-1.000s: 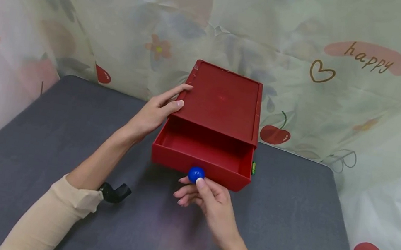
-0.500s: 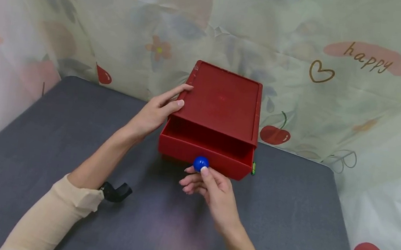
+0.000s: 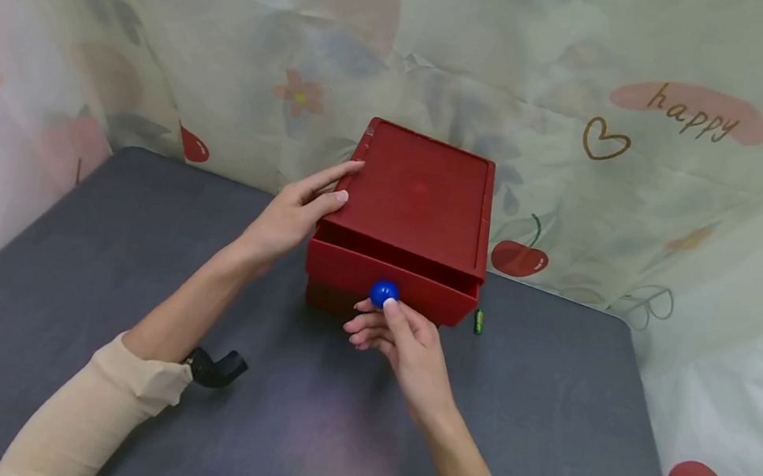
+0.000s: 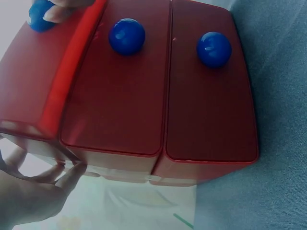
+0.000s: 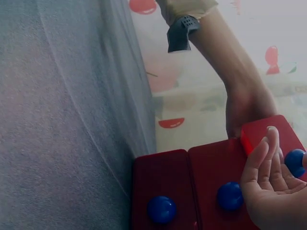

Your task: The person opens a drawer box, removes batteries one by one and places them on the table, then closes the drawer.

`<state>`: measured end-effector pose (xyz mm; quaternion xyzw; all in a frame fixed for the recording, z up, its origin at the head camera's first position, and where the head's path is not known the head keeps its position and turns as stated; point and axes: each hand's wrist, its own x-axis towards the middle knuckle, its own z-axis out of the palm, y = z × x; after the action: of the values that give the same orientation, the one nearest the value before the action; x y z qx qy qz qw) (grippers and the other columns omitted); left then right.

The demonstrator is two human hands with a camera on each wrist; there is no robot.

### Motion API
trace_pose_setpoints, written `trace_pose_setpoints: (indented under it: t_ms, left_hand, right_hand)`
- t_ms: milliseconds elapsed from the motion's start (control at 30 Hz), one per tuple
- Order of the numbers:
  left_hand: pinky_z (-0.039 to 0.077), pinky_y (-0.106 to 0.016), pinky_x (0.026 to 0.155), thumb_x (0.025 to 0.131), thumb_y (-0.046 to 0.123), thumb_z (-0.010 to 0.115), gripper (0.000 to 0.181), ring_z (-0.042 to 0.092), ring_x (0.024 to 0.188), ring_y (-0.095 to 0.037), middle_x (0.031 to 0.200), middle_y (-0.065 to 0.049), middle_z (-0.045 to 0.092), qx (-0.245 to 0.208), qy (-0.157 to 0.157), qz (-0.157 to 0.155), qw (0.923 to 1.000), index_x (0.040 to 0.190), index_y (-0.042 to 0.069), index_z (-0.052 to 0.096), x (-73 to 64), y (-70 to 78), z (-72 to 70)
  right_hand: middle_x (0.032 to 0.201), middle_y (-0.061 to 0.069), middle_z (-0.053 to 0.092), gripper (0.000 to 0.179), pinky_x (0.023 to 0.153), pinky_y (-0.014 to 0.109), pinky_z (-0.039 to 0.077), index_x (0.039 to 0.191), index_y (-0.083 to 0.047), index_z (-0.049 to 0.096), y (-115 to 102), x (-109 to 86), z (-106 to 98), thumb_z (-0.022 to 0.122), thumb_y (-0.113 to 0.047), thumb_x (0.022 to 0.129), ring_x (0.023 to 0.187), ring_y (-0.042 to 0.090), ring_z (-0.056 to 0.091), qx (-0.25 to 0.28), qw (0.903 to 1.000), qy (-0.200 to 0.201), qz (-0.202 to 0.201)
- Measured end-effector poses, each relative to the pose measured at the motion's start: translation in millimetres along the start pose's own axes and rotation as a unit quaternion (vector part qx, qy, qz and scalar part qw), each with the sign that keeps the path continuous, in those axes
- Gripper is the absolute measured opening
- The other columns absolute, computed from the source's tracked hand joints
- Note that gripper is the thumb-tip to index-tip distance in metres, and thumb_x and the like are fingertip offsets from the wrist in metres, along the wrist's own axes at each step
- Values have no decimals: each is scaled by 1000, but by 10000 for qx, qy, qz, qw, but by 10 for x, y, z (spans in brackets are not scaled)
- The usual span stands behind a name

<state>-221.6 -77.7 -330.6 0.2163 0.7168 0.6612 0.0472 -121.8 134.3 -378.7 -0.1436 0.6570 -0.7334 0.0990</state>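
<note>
The top drawer (image 3: 342, 266) has slid inward over the last second, so its opening, a wide red tray before, is now just a dark slot across the middle of the frame. The right hand (image 3: 413, 353) has travelled up with it, below centre, thumb and index finger pinching the blue knob (image 3: 384, 294) on the drawer's front; the other fingers hang loosely extended to the left of the thumb. The left hand (image 3: 287, 214) hasn't shifted, left of centre, its thumb and index finger spread apart and resting on the left edge of the red cabinet (image 3: 418, 195). That arm reaches in from the lower left, in a pale sleeve (image 3: 96, 409) with a black wrist device (image 3: 217, 369).

From the left wrist I can see the middle drawer (image 4: 115, 100) and the bottom drawer (image 4: 211, 105), both closed, each with a round blue knob. The right hand covers the lower part of the top drawer's front in the head view. A small green cylinder (image 3: 478, 321) lies on the grey table (image 3: 545, 417), just right of the cabinet and now apart from the drawer's outline. Behind hangs a patterned curtain (image 3: 233, 53), "happy" written at upper right.
</note>
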Motion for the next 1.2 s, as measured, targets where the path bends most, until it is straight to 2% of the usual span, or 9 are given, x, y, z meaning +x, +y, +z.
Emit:
trace_pose_setpoints:
  t_ms: [133,400,667,967,1200]
  left_hand:
    - [25,-39,104,97,28,44,46,23,133,-11,145,8,29,64,42,-108,9999,142,23,34,-54,129,40]
    - [28,-39,102,96,28,44,45,27,131,-13,144,6,31,48,238,-134,9996,141,21,37,-52,158,68]
    - [30,-39,101,96,27,45,45,30,130,-14,144,4,32,-111,294,-179,9993,140,20,37,-51,161,88]
    - [30,-41,100,96,26,46,47,32,129,-14,145,4,30,-120,206,-189,9995,141,20,36,-60,178,74]
    - [35,-42,96,95,26,47,48,42,118,-18,143,4,32,-191,60,-234,9995,141,21,35,-53,159,36]
  right_hand:
    - [97,21,62,37,80,39,49,111,1,58,-25,18,1,39,-29,98,85,33,59,24,10000,68,31]
    - [97,20,62,39,81,39,49,110,0,58,3,103,-17,40,-33,98,87,39,57,45,9999,121,33]
    - [97,20,62,41,82,38,48,110,-1,58,-11,164,-31,42,-35,96,86,33,59,6,9998,184,91]
    - [97,21,61,42,82,38,48,112,1,57,-6,219,-56,41,-35,97,86,33,59,64,9997,213,44]
    - [97,20,61,42,82,37,48,112,-1,58,-1,233,-59,41,-36,96,86,31,59,39,9998,215,42]
